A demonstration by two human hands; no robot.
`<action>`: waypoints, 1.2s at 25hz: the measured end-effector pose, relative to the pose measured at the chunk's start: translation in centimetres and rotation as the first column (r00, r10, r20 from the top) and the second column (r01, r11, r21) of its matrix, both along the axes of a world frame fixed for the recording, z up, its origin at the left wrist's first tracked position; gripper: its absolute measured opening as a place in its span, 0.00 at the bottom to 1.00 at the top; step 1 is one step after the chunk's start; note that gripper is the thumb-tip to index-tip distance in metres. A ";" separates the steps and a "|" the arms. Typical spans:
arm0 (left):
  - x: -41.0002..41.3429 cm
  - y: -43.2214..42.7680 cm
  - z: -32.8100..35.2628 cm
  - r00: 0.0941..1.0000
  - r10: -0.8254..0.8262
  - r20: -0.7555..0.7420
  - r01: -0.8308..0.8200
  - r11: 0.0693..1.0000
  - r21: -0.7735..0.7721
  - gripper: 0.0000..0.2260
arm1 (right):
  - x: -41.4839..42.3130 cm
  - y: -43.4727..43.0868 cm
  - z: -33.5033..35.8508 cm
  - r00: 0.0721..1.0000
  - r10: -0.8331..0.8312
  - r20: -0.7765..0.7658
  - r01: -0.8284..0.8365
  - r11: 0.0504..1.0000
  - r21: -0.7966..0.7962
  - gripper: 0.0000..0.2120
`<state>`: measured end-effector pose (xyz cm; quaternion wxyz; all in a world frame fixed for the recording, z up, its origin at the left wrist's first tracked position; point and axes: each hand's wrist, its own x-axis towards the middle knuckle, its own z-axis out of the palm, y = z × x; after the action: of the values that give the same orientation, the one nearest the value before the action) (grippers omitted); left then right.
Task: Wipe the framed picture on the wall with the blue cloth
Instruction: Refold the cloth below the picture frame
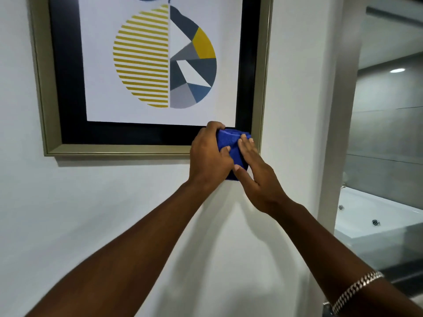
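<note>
The framed picture (52, 99) hangs on the white wall, with a champagne-coloured frame, a black mat and a print of yellow stripes and grey-blue shapes. A bunched blue cloth (232, 147) sits against the frame's bottom right corner. My left hand (209, 156) grips the cloth from the left, fingers curled over its top. On the cloth's right side rests my right hand (256, 177), fingers spread flat over it and thumb beneath. Much of the cloth is hidden between the two hands.
The white wall (96, 213) ends in a corner post (336, 133) on the right. Beyond it a glass panel shows a white bathtub (377, 216) and grey walls. A silver chain bracelet (357, 291) circles my right wrist.
</note>
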<state>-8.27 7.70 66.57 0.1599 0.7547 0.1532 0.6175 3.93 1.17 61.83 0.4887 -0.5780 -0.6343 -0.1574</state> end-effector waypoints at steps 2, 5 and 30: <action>0.8 -1.1 -1.6 0.995 -0.083 0.055 0.085 0.995 -0.051 0.16 | 0.1 -0.6 -2.0 0.997 -0.018 -0.073 0.026 0.993 0.118 0.30; 2.8 -2.7 -6.1 0.973 -0.210 0.099 0.223 0.963 -0.148 0.15 | 0.3 -1.4 -6.4 0.968 -0.039 -0.248 0.096 0.971 0.220 0.29; 13.5 -7.7 -69.2 0.858 -0.308 -0.410 -0.330 0.280 -0.902 0.14 | 11.9 -10.3 -64.9 0.694 -0.586 -0.419 0.099 0.654 -0.750 0.24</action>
<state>5.27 -0.01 -2.66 0.5284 0.6366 0.5340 0.1744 15.84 -9.14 -3.07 0.3838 -0.8473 -0.3128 0.1921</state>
